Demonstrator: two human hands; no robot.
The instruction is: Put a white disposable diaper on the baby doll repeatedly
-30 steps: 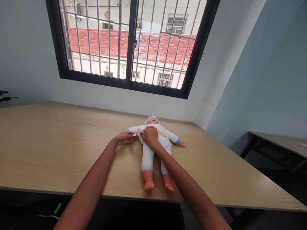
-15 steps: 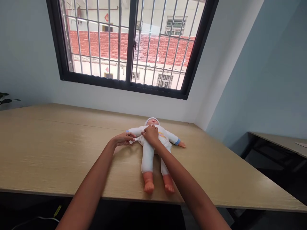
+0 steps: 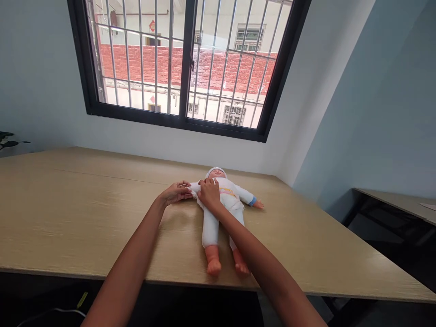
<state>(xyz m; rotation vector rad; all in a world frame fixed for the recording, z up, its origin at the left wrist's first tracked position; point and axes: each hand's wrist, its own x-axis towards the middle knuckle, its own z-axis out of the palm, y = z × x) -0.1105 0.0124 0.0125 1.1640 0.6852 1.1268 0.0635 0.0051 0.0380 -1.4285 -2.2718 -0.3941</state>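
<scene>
A baby doll (image 3: 210, 229) in white clothes lies on its back, its head toward the window and its bare feet toward me. A white diaper (image 3: 237, 205) is around its hips. Beside the doll's waist, my left hand (image 3: 175, 193) is closed, its thumb and fingers pinching the diaper's left edge. My right hand (image 3: 209, 193) lies on the left of the doll's belly, back of the hand up and fingers apart. It covers part of the shirt and diaper, and my right forearm crosses over one leg. Part of the doll's left-side arm is hidden behind my left fingers.
The doll lies on a wide wooden table (image 3: 102, 218), its feet close to the front edge. Behind the table are a wall and a barred window (image 3: 184, 119). Another table (image 3: 391, 200) stands at the right, and plant leaves (image 3: 10, 141) show at the far left.
My left hand has risen slightly, bringing the diaper edge up toward the doll's waist. My right hand has shifted a little left on the belly. The doll's legs have moved slightly right.
</scene>
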